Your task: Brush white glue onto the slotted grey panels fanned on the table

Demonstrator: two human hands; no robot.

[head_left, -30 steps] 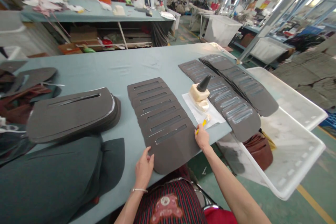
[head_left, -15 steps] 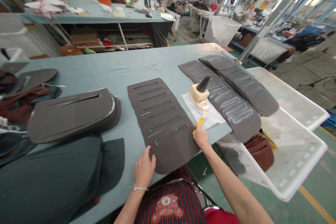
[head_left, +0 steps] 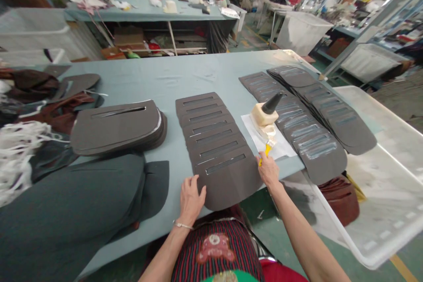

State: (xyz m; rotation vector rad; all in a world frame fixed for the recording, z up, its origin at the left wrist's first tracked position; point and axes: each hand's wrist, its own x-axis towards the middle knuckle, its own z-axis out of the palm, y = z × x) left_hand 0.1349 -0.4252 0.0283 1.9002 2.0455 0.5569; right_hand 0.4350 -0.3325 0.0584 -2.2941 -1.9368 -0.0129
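Note:
Overlapping dark grey-brown panels (head_left: 231,180) with rounded ends and rectangular slots lie fanned in a row in front of me. My left hand (head_left: 191,200) rests at the row's lower left edge, its fingers spread. In my right hand (head_left: 269,171), beside the right edge, is a brush (head_left: 267,149) with a yellow handle, its bristles pointing away from me. Those bristles meet whitish matter in front of a cream container (head_left: 264,116) with a black cone-shaped top, on white paper (head_left: 248,124). Further right, more fanned panels (head_left: 322,165) show shiny smears around their slots.
On the left are a stack of slotted panels (head_left: 115,128), a large dark green piece (head_left: 82,202) and white cords (head_left: 23,154). White plastic bins (head_left: 370,246) stand off the right edge of the blue-green table (head_left: 145,77). Another table (head_left: 142,13) stands behind.
The view has turned slightly left, so everything sits further right in the picture. My hands stay at the same panels, and the brush is still in my right hand.

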